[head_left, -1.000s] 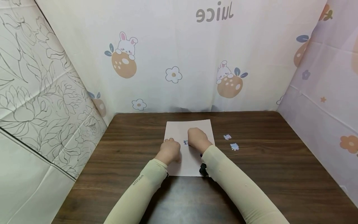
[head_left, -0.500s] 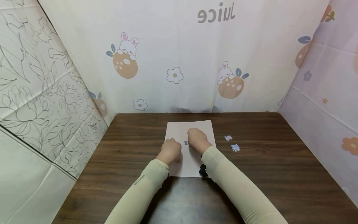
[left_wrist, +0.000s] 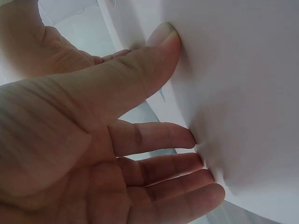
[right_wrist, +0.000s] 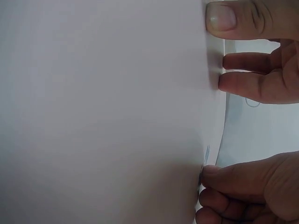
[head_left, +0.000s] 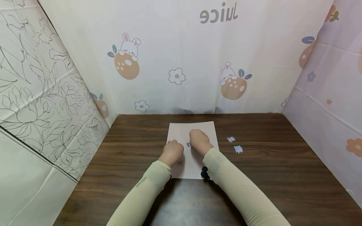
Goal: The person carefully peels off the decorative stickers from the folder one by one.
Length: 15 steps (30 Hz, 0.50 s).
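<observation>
A white sheet of paper (head_left: 178,130) lies on the dark wooden table, under both hands. My left hand (head_left: 173,152) rests on its left part; the left wrist view shows thumb and fingers fairly straight, with the fingertips (left_wrist: 189,135) against the sheet. Near the middle of the paper, my right hand (head_left: 199,140) has its fingers curled. Its fingertips press on a small flat blue piece (head_left: 188,144), like a cut-out or sticker. Most of that piece is hidden beneath the hand; a thin edge (right_wrist: 207,153) shows in the right wrist view.
Two small light-blue pieces with jagged edges, one farther back (head_left: 231,139) and one nearer (head_left: 238,149), lie on the table (head_left: 263,150) to the right of the paper. Printed curtains (head_left: 181,50) stand behind the table and at both sides. A black device (head_left: 205,173) is under the right wrist.
The whole head view has shifted slightly. Both hands stay at nearly the same places on the paper, and the loose blue pieces have not moved.
</observation>
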{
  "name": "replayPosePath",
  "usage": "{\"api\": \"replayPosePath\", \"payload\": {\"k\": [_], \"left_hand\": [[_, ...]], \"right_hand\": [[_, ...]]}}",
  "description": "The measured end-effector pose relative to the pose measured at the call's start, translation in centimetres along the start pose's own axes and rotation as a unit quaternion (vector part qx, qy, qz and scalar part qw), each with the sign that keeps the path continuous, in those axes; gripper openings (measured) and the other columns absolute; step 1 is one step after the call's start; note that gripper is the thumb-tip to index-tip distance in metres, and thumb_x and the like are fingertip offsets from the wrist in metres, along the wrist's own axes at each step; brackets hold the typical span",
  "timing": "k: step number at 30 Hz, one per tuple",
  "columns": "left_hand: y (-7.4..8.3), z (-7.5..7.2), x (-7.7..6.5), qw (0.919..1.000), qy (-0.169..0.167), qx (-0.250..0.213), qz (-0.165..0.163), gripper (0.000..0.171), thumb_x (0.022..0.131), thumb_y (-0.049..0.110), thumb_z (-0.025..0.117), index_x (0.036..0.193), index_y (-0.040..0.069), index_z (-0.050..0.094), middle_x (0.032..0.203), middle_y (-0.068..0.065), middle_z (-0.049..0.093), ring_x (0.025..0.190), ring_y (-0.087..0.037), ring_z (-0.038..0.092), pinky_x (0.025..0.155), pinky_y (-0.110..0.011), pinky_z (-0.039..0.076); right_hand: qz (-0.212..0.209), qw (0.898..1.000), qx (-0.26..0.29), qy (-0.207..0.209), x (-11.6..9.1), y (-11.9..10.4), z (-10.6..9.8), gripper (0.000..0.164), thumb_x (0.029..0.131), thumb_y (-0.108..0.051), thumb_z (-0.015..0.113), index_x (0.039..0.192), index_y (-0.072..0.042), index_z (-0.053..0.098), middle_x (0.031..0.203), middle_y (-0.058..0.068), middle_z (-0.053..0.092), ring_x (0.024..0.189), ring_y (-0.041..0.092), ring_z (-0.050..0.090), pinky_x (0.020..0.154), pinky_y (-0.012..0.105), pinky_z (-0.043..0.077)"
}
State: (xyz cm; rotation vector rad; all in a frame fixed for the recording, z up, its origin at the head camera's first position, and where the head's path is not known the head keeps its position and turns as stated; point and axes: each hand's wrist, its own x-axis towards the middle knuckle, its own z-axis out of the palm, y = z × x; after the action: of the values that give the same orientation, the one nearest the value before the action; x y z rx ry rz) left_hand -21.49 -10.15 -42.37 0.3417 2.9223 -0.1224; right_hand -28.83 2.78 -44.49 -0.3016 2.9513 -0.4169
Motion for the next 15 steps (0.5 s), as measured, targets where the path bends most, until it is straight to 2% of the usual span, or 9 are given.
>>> {"api": "replayPosePath", "payload": {"k": [15], "left_hand": [[0.13,0.03,0.13,0.9999,-0.007,0.002,-0.007,0.054,0.068,0.039,0.095,0.108,0.007,0.077,0.109,-0.016,0.065,0.101,-0.032,0.06,0.082,-0.044,0.056]], "right_hand": [[-0.004,1.0,-0.001,-0.002,-0.43,-0.25,-0.38,0.017,0.092,0.003,0.061,0.078,-0.006,0.066,0.075,0.008,0.064,0.064,0.022,0.056,0.054,0.033,0.046]]}}
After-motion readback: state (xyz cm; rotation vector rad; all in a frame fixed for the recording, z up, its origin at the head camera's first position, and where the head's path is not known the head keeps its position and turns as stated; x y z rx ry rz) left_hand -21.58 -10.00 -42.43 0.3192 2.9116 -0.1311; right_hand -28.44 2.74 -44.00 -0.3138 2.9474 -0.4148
